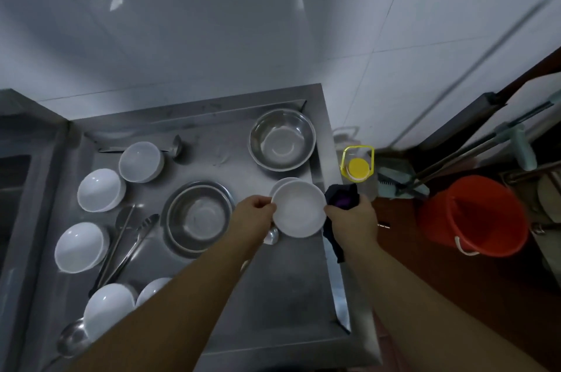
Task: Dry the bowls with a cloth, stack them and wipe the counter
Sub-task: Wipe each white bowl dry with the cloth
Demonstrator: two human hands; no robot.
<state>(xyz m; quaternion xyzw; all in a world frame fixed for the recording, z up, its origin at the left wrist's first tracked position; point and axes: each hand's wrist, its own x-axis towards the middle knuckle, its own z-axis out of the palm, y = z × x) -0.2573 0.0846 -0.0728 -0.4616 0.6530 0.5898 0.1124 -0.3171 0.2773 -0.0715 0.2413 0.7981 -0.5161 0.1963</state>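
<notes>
Now, step: drying a white bowl (299, 209) at the counter's (273, 295) right edge.
Left hand (253, 215): pinches the bowl's rim.
Right hand (353, 221): clutches the dark cloth (341, 197).
Next, likely: wipe inside, then stack.

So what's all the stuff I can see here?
white bowls: five on the counter's left, one more held in the hands, apparently over another
steel bowls: two, silver, back right and middle
tongs: one, silver, left
ladles: at least two, silver, back and front left
counter: one, steel
cloth: one, dark, right hand
bottle: one, yellow cap, right
bucket: one, red, floor
left hand: grips bowl rim
right hand: grips cloth
</notes>
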